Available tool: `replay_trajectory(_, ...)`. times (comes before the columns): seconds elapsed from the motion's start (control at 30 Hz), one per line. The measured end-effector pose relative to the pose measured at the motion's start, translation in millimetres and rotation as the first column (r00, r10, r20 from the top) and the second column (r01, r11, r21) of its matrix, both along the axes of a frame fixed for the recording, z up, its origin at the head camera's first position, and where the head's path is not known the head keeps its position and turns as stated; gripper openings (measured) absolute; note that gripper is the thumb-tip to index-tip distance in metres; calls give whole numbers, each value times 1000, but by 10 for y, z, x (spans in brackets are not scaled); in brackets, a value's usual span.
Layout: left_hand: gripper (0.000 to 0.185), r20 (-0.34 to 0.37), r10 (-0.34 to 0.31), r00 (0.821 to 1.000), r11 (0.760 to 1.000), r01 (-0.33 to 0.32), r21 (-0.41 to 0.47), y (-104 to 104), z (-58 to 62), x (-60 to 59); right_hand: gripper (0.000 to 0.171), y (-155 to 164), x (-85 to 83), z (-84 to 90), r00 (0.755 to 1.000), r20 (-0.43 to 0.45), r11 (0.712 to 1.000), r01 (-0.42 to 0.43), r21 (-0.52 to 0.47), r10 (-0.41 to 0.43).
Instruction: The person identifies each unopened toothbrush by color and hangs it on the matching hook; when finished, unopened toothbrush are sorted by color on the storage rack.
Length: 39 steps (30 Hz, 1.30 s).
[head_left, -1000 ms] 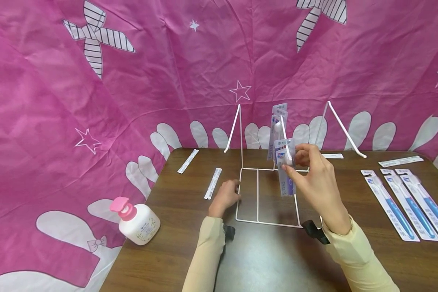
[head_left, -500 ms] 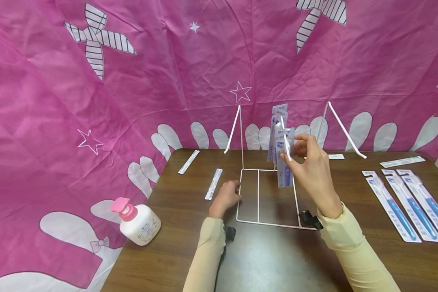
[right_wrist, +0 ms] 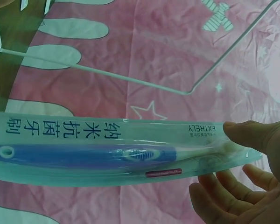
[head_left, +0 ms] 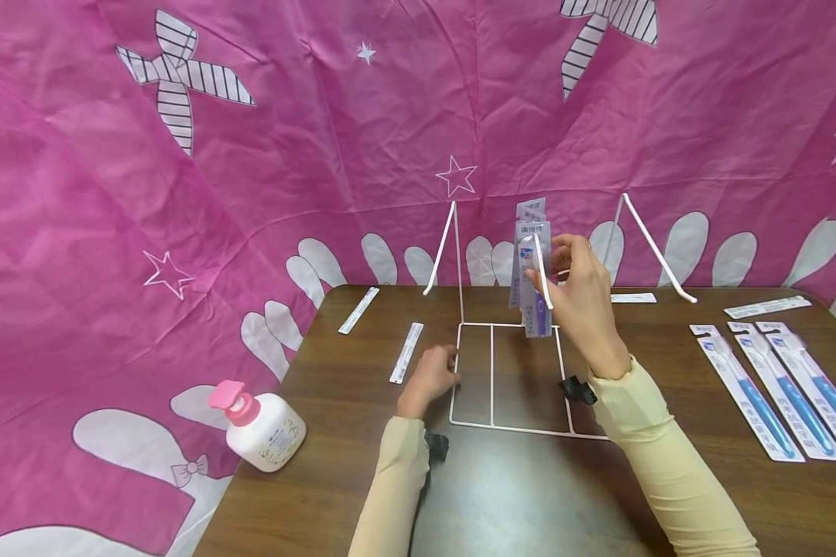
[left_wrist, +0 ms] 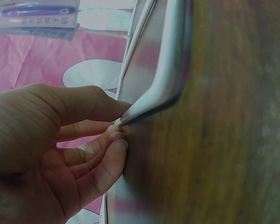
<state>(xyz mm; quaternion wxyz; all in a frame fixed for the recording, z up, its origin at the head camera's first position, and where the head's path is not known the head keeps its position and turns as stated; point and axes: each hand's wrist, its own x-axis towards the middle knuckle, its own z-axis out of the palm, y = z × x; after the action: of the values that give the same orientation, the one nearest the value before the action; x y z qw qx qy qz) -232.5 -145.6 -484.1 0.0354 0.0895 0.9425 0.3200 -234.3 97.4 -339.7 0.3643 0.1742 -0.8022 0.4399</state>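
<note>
The right hand (head_left: 577,290) has risen and gone back toward the wire rack (head_left: 491,375) since a second ago, carrying the toothbrush pack (head_left: 533,278) from low over the rack's base up against the packs already hanging on the middle hook.

From the left: a pump bottle (head_left: 261,427) stands near the table's (head_left: 501,495) front corner, and two narrow card strips (head_left: 406,351) lie beyond it. The left hand (head_left: 428,377) rests on the table with its fingers loosely curled against the rack's base wire, steadying it. The right hand pinches the pack at its upper end, thumb in front and fingers behind (the wrist view shows it plainly).

I'd judge the pack light, stiff and a bit slick, best held by its card top. More packs (head_left: 773,391) lie to the right, well apart, with open table between; the jutting hook tips are what to mind.
</note>
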Motion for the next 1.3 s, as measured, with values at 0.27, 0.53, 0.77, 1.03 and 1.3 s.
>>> replay_trajectory(0.27, 39, -2, -11, 1000, 1000, 11, 1, -10, -12, 6, 46, -7, -60, -20, 1000, 22, 1000, 19, -10, -19)
replay_trajectory(0.53, 43, 10, -2, 1000, 1000, 2, -3, -7, -25, 6, 48, -21, -102, -30, 999, 49, 1000, 14, -27, -13)
replay_trajectory(0.77, 43, 19, -1, 1000, 1000, 2, -12, 3, -29, 10, 50, -36, -109, -41, 999, 29, 999, 15, -34, -14)
replay_trajectory(1.03, 49, -9, 5, 1000, 1000, -5, -7, 3, -17, 11, 50, -52, -139, -48, 999, 37, 999, 9, -44, -7)
replay_trajectory(1.3, 46, -32, -5, 999, 1000, 4, -30, 1, -13, 1, 47, -12, -125, -135, 997, 72, 999, 16, -32, -14)
